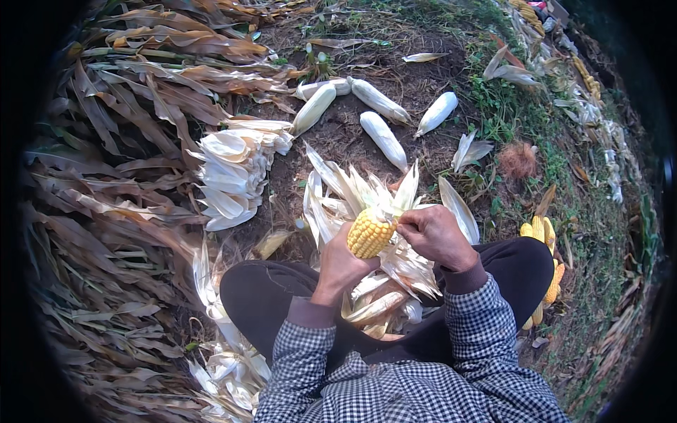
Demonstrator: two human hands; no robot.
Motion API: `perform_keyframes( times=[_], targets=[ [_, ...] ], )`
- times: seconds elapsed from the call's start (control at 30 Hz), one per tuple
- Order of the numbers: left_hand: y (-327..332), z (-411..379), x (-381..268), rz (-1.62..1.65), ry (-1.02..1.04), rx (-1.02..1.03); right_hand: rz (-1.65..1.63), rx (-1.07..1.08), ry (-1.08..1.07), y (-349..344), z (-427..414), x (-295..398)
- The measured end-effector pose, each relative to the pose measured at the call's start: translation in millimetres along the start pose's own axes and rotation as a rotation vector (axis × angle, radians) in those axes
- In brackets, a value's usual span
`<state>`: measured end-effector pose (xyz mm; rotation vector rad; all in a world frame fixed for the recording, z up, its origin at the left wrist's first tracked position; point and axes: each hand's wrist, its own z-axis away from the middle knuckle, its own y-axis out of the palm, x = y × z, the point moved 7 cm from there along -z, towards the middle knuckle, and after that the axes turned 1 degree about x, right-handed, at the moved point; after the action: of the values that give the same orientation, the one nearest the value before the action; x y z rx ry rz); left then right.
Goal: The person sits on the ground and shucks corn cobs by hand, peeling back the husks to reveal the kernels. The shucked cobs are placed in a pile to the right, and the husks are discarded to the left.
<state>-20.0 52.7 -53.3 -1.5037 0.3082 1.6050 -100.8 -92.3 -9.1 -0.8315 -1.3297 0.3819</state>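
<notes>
A yellow ear of corn point(370, 234) sits in my left hand point(341, 263), which wraps around it from below and the left. Its kernels are bare, and pale husk leaves point(365, 193) spread out beyond its far end. My right hand point(439, 236) has its thumb and fingers pinched at the right of the ear, where the husk meets it. Whatever lies between those fingertips is mostly hidden, though it looks like husk. Loose dry husks point(389, 301) fill the space between my bent legs, under both hands.
Several ears in white husks, one of them upright-angled point(383, 140), lie on the soil ahead. A stack of husk leaves point(232, 172) stands front left, beside a heap of dry cornstalks point(121, 211). Husked yellow ears point(539, 230) lie past my right knee. Corn silk point(517, 160) rests on grass.
</notes>
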Motion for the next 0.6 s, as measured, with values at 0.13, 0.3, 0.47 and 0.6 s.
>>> perform_keyframes(
  times=[0.13,0.3,0.47,0.6],
  targets=[
    [-11.0,-13.1,23.8,-0.316,-0.242,-0.116,-0.91,0.387,0.098,11.2,20.5,25.6],
    [10.8,-28.4,73.5,0.515,-0.135,0.015,-0.499,0.353,-0.18,5.1,43.5,65.3],
    [21.6,8.6,-11.4,1.056,-0.205,0.079,-0.404,0.221,0.046,66.6,48.1,26.2],
    [18.5,5.0,-36.6,1.159,-0.093,-0.003,-0.495,-0.512,-0.289,57.2,48.5,10.4]
  ],
)
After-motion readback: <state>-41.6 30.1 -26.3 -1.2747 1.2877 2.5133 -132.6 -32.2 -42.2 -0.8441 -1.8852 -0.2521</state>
